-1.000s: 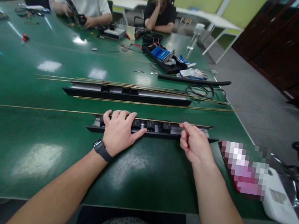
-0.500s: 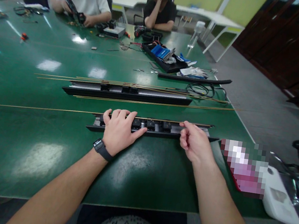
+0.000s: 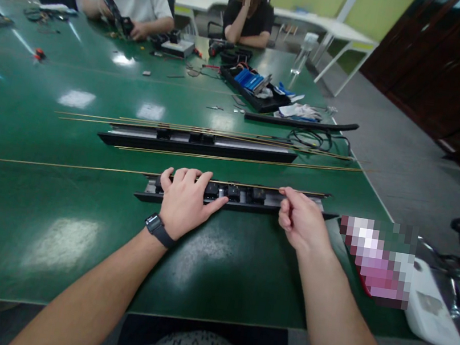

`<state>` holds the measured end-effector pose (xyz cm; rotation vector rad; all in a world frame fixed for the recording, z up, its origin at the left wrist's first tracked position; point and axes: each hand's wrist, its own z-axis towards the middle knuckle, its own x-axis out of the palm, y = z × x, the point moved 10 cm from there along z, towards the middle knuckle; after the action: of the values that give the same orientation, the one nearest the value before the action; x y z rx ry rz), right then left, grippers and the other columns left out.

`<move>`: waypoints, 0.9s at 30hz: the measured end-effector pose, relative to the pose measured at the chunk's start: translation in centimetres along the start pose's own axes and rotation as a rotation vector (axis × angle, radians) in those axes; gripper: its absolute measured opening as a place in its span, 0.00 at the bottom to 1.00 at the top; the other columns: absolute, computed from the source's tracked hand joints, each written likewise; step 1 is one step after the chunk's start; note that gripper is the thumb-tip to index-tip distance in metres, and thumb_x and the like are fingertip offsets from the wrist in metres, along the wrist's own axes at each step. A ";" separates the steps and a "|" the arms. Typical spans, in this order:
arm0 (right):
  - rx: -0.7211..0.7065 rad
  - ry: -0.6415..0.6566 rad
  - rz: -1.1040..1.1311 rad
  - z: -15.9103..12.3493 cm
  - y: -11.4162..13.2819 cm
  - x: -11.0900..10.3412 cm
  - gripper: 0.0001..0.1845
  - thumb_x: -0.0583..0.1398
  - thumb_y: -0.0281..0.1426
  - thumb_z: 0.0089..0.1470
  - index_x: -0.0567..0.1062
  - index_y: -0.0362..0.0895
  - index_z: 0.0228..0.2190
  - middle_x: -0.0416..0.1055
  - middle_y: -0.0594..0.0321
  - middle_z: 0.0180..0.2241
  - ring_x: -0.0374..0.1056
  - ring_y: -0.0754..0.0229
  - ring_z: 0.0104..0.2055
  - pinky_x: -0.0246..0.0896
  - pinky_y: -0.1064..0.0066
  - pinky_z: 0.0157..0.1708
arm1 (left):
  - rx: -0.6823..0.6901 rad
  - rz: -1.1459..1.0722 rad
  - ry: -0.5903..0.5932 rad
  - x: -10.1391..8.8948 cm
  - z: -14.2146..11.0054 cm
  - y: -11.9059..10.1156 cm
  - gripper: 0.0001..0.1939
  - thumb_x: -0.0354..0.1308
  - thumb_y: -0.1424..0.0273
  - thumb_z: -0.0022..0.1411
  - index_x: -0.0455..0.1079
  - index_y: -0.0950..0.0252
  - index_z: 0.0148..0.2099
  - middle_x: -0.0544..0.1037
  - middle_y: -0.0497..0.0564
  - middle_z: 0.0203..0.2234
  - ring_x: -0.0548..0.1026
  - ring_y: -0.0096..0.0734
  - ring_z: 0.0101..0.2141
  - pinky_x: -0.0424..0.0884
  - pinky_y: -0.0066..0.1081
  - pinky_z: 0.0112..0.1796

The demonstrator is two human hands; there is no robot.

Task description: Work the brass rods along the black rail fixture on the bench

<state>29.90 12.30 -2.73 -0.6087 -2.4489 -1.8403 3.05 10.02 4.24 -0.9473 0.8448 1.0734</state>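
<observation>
A short black metal channel (image 3: 246, 207) with a silvery inside lies crosswise before me, with several black blocks (image 3: 233, 192) set in it. Across its left part rests my left hand (image 3: 186, 200), fingers bent over the far edge and thumb at the near side, gripping it. Along the far edge runs a thin gold-coloured rod (image 3: 84, 167), stretching far out to the left. Near the channel's right end, my right hand (image 3: 299, 214) is closed, thumb and forefinger pinching the rod. The fingertips hide the exact grip.
A second black channel (image 3: 199, 149) lies beyond, with several gold rods (image 3: 240, 160) around it. Behind are a black strip (image 3: 302, 123), a coiled cable (image 3: 310, 140) and a black tray (image 3: 261, 103). Right stands a white object (image 3: 437, 307). Two people sit across the green table (image 3: 81, 271).
Both hands keep their places on the channel and rod. The view shifts very slightly; the person in white across the table moves a little.
</observation>
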 end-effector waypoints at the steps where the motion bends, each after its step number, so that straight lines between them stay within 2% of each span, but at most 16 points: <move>1: 0.004 0.001 -0.002 0.0 0.0 0.0 0.11 0.68 0.35 0.55 0.76 0.41 0.34 0.64 0.72 0.15 0.52 0.71 0.09 0.39 0.80 0.07 | -0.001 -0.001 0.002 0.0 0.0 0.0 0.30 0.59 0.46 0.64 0.74 0.60 0.58 0.79 0.60 0.50 0.70 0.57 0.54 0.52 0.59 0.61; 18: 0.045 -0.001 -0.020 -0.3 0.0 0.4 0.10 0.65 0.35 0.61 0.74 0.41 0.33 0.64 0.72 0.15 0.52 0.71 0.09 0.40 0.80 0.07 | 0.008 0.022 -0.012 -0.1 0.0 -0.2 0.31 0.59 0.44 0.64 0.74 0.61 0.58 0.79 0.60 0.51 0.71 0.57 0.54 0.53 0.59 0.60; 27: 0.049 -0.015 -0.020 -0.3 0.0 0.4 0.12 0.67 0.37 0.58 0.74 0.41 0.32 0.63 0.72 0.14 0.52 0.71 0.09 0.40 0.80 0.07 | 0.002 0.011 -0.009 0.0 0.1 -0.1 0.31 0.59 0.45 0.64 0.74 0.60 0.59 0.79 0.60 0.51 0.70 0.57 0.55 0.53 0.59 0.61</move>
<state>29.50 12.08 -2.51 -0.5997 -2.5101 -1.7834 3.14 10.06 4.27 -0.9368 0.8439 1.0854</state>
